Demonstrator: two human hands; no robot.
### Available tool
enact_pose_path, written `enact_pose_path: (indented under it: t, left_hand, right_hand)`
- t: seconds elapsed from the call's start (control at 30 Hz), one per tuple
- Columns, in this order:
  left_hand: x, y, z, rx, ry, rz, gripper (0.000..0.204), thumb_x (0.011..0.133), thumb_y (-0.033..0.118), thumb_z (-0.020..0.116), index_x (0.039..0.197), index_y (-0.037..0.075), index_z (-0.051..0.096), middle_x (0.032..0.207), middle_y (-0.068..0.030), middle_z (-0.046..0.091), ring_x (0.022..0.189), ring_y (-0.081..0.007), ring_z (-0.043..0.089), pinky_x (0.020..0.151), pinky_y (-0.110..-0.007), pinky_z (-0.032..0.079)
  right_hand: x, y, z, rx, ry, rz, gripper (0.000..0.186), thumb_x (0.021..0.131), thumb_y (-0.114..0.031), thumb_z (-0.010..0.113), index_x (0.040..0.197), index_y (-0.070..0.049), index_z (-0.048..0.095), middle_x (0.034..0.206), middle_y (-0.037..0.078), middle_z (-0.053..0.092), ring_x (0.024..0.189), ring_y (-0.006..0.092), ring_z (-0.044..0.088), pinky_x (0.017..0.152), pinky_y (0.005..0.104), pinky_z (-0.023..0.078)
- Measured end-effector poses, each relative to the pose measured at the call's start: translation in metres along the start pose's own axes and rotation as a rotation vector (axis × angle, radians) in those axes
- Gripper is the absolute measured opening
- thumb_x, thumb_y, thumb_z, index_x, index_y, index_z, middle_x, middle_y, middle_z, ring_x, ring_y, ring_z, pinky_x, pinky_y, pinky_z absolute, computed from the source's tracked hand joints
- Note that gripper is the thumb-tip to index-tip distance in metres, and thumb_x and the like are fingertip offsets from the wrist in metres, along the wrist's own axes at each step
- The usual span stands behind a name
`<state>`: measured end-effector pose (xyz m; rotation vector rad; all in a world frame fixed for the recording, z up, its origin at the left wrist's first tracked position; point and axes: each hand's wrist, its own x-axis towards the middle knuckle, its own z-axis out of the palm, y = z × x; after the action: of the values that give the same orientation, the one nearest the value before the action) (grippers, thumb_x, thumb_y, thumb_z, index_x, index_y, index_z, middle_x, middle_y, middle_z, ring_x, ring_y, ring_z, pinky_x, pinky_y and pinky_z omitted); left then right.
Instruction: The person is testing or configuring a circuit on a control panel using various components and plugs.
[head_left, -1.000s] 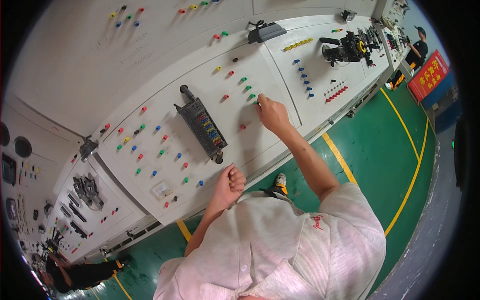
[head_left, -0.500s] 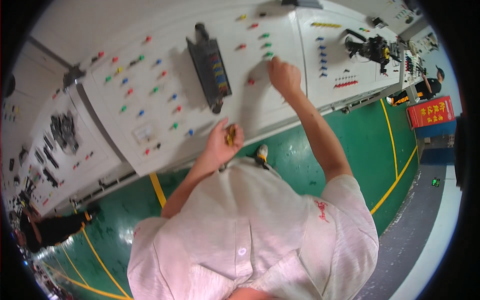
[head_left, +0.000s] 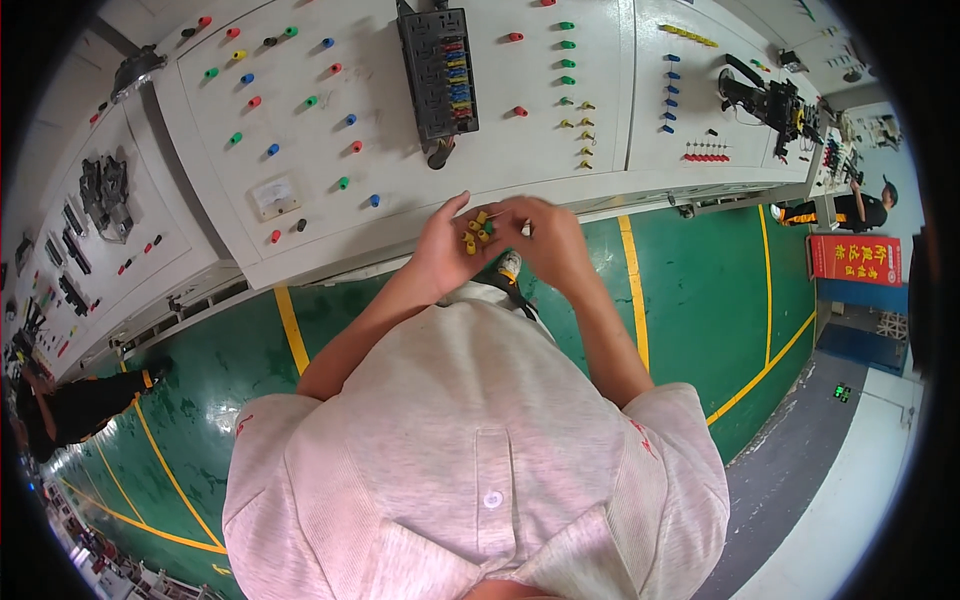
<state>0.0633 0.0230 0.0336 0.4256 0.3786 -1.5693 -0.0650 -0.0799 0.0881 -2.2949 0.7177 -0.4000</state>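
Observation:
My left hand [head_left: 445, 250] is cupped palm up below the board, holding several small yellow plugs [head_left: 473, 235] with a green one among them. My right hand [head_left: 550, 240] reaches over that palm with curled fingers at the plugs; a thin pin shows near its fingertips, and what exactly they grip is unclear. Above my hands, the white panel [head_left: 270, 150] carries a black fuse box [head_left: 430, 75] with coloured fuses, green sockets [head_left: 566, 45] in a column, and small yellow-headed pins [head_left: 587, 135] below these.
Blue sockets [head_left: 672, 90], a black mechanical assembly [head_left: 770, 105] and more panels [head_left: 90, 270] flank the board. A person [head_left: 855, 205] works at the right, another person [head_left: 80, 405] at the left. A red sign [head_left: 855, 258] stands right; yellow lines [head_left: 635, 290] cross the green floor.
My right hand has left the green socket column and moved down-left to my left hand, whose fingers have uncurled to show the plugs. The board appears higher in the view.

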Motion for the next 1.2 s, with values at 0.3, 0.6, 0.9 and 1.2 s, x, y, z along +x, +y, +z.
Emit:
enact_pose_path:
  t: [0.3, 0.6, 0.9, 1.2]
  left_hand:
    - [0.008, -0.009, -0.027, 0.184, -0.031, -0.013, 0.027, 0.099, 0.022, 0.043, 0.108, 0.002, 0.060, 0.105, -0.0095, 0.063, 0.099, -0.0210, 0.061, 0.090, -0.036, 0.050]
    - [0.021, -0.011, -0.027, 0.187, -0.004, 0.004, 0.024, 0.097, 0.015, 0.044, 0.107, 0.001, 0.060, 0.104, -0.0091, 0.063, 0.097, -0.0209, 0.061, 0.088, -0.034, 0.052]
    - [0.040, -0.022, -0.011, 0.187, 0.059, 0.054, 0.023, 0.096, 0.014, 0.044, 0.105, 0.001, 0.061, 0.104, -0.0104, 0.063, 0.098, -0.0219, 0.061, 0.086, -0.034, 0.051]
    - [0.073, -0.023, -0.005, 0.080, 0.035, 0.186, 0.022, 0.097, 0.014, 0.043, 0.104, 0.002, 0.060, 0.103, -0.0112, 0.063, 0.097, -0.0217, 0.062, 0.086, -0.033, 0.052]
  right_hand:
    - [-0.021, 0.011, 0.032, -0.009, -0.078, 0.080, 0.019, 0.078, -0.014, 0.068, 0.094, -0.006, 0.063, 0.090, 0.012, 0.065, 0.076, 0.0328, 0.065, 0.065, 0.0411, 0.051]
    - [-0.018, 0.019, 0.027, 0.013, -0.062, 0.114, 0.020, 0.075, -0.009, 0.072, 0.092, -0.005, 0.061, 0.089, 0.012, 0.066, 0.077, 0.0276, 0.066, 0.068, 0.0369, 0.052]
    - [-0.013, 0.037, 0.017, 0.009, 0.031, 0.080, 0.019, 0.074, -0.009, 0.071, 0.092, -0.005, 0.064, 0.092, 0.011, 0.065, 0.078, 0.0285, 0.064, 0.069, 0.0375, 0.051]
    - [0.022, 0.066, -0.007, 0.212, -0.019, -0.086, 0.017, 0.078, -0.008, 0.070, 0.093, -0.004, 0.063, 0.091, 0.010, 0.065, 0.065, 0.0240, 0.062, 0.060, 0.0359, 0.050]
